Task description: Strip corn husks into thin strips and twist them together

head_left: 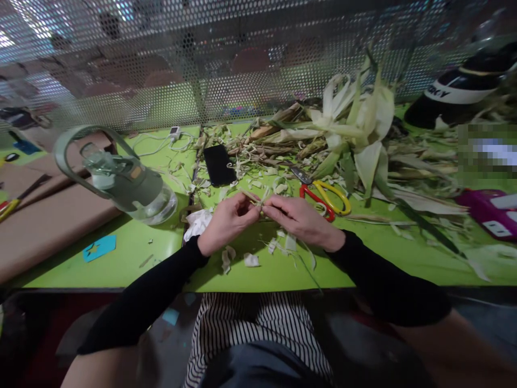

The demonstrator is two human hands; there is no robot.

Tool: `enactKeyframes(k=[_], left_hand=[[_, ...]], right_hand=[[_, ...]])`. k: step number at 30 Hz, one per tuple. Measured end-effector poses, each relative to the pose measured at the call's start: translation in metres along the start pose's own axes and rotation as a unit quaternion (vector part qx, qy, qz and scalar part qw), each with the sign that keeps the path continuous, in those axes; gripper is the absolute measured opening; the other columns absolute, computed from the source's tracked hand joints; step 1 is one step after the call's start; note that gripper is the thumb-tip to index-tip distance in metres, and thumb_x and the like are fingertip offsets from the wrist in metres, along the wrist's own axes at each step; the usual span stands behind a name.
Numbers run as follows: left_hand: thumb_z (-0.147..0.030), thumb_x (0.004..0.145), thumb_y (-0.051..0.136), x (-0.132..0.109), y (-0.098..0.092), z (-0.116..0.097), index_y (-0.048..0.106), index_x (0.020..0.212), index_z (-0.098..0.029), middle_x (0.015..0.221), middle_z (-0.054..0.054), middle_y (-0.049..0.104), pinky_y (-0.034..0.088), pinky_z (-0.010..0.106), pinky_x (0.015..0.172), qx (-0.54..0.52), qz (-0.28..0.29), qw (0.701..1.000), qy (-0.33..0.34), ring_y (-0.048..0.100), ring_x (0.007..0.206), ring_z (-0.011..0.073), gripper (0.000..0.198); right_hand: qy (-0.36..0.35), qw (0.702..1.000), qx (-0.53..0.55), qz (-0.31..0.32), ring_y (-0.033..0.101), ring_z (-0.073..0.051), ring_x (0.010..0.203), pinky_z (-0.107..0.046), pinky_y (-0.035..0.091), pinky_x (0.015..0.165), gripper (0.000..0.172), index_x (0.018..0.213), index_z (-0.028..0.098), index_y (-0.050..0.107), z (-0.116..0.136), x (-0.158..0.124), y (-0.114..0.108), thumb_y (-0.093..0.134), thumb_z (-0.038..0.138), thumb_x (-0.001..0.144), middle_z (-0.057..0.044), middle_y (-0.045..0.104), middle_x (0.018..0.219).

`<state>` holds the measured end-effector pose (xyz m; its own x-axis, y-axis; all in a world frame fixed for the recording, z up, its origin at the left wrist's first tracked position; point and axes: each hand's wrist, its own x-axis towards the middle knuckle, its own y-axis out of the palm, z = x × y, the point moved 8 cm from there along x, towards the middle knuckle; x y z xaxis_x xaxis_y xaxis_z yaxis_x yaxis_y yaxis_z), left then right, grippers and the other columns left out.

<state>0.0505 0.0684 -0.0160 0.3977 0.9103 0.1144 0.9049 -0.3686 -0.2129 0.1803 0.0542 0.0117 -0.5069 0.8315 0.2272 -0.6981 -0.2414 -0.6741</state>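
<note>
My left hand [231, 220] and my right hand [299, 218] meet at the middle of the green table, fingertips pinched together. Between them is a small pale green strip of corn husk [264, 197], its ends poking up past the fingers; most of it is hidden. Just right of my right hand lie scissors [329, 198] with one red and one yellow handle. A black phone [219, 165] rests beyond my left hand. By my left wrist sits a crumpled white tissue [197, 224]. Husk scraps [251, 260] are scattered below my hands.
A big heap of corn husks [339, 129] spreads along the back right, before a perforated metal screen [161, 75]. A green water bottle [129, 183] stands at left beside brown cardboard [56, 226]. A blue card [99, 248], a white charger [174, 132] and a purple object [488, 210] lie around.
</note>
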Motion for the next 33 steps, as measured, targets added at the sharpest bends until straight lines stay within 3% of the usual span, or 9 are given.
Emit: enactKeyframes(k=[4,11,14,17,21,26,30,33], left_hand=[[-0.037,0.093,0.064,0.0,0.002,-0.003,0.064,0.1,-0.015,0.068,-0.003,0.057,0.04,0.024,0.06,0.015,0.01,1.0,0.021,0.051,0.063,0.0092,0.023],[-0.04,0.086,0.078,0.002,0.014,0.005,0.057,0.105,-0.017,0.087,0.002,0.07,0.047,0.023,0.068,-0.133,0.05,0.99,-0.006,0.065,0.077,0.0109,0.037],[-0.043,0.086,0.079,-0.001,0.017,0.005,0.05,0.108,-0.02,0.082,0.0,0.07,0.045,0.022,0.064,-0.167,0.059,0.984,-0.033,0.063,0.072,0.01,0.044],[-0.05,0.094,0.068,-0.001,0.011,-0.001,0.051,0.101,-0.019,0.076,-0.002,0.065,0.045,0.024,0.066,-0.155,0.037,0.987,-0.03,0.06,0.07,0.0098,0.036],[-0.052,0.093,0.065,0.001,0.013,-0.003,0.058,0.08,-0.016,0.076,0.0,0.064,0.045,0.025,0.067,-0.156,0.077,0.984,-0.047,0.054,0.066,0.0086,0.039],[-0.053,0.084,0.073,0.002,0.009,0.004,0.066,0.08,-0.015,0.075,0.0,0.063,0.048,0.027,0.072,-0.221,0.038,0.97,-0.09,0.056,0.069,0.0104,0.039],[-0.064,0.087,0.065,-0.001,0.014,0.006,0.066,0.077,-0.015,0.08,0.005,0.07,0.053,0.03,0.079,-0.245,0.075,0.959,-0.122,0.062,0.075,0.0138,0.049],[-0.056,0.085,0.073,-0.002,0.014,0.005,0.064,0.085,-0.016,0.088,0.005,0.074,0.054,0.033,0.089,-0.238,0.097,0.958,-0.129,0.068,0.083,0.0148,0.041]], right_hand=[[0.003,1.0,0.009,-0.005,0.046,-0.014,0.062,-0.029,0.033,0.062,0.03,0.077,0.022,0.054,0.0,-0.001,0.001,0.048,0.038,0.101,0.002,0.053,0.068],[0.057,0.997,0.036,-0.047,0.037,-0.012,0.057,-0.03,0.028,0.057,0.044,0.067,0.024,0.038,-0.012,-0.002,-0.003,0.044,0.047,0.103,0.005,0.038,0.062],[0.06,0.995,0.035,-0.066,0.035,-0.013,0.057,-0.03,0.026,0.056,0.041,0.068,0.025,0.035,-0.011,-0.002,-0.002,0.043,0.044,0.103,0.005,0.035,0.062],[0.055,0.995,0.038,-0.067,0.038,-0.013,0.058,-0.03,0.029,0.057,0.039,0.07,0.025,0.037,-0.009,-0.002,-0.001,0.043,0.044,0.104,0.005,0.039,0.063],[0.045,0.995,0.065,-0.062,0.043,-0.014,0.06,-0.03,0.034,0.058,0.039,0.075,0.025,0.044,-0.009,-0.002,0.0,0.044,0.05,0.105,0.003,0.045,0.066],[0.035,0.987,0.13,-0.089,0.062,-0.019,0.083,-0.031,0.049,0.069,0.029,0.102,0.025,0.057,-0.016,-0.002,-0.002,0.065,0.052,0.095,-0.002,0.064,0.093],[0.027,0.987,0.133,-0.081,0.064,-0.019,0.082,-0.032,0.052,0.073,0.024,0.101,0.025,0.063,-0.017,-0.001,-0.005,0.066,0.048,0.096,-0.002,0.068,0.091],[0.026,0.985,0.137,-0.098,0.065,-0.018,0.08,-0.032,0.052,0.072,0.023,0.095,0.024,0.066,-0.016,-0.001,-0.014,0.07,0.046,0.093,-0.002,0.069,0.09]])
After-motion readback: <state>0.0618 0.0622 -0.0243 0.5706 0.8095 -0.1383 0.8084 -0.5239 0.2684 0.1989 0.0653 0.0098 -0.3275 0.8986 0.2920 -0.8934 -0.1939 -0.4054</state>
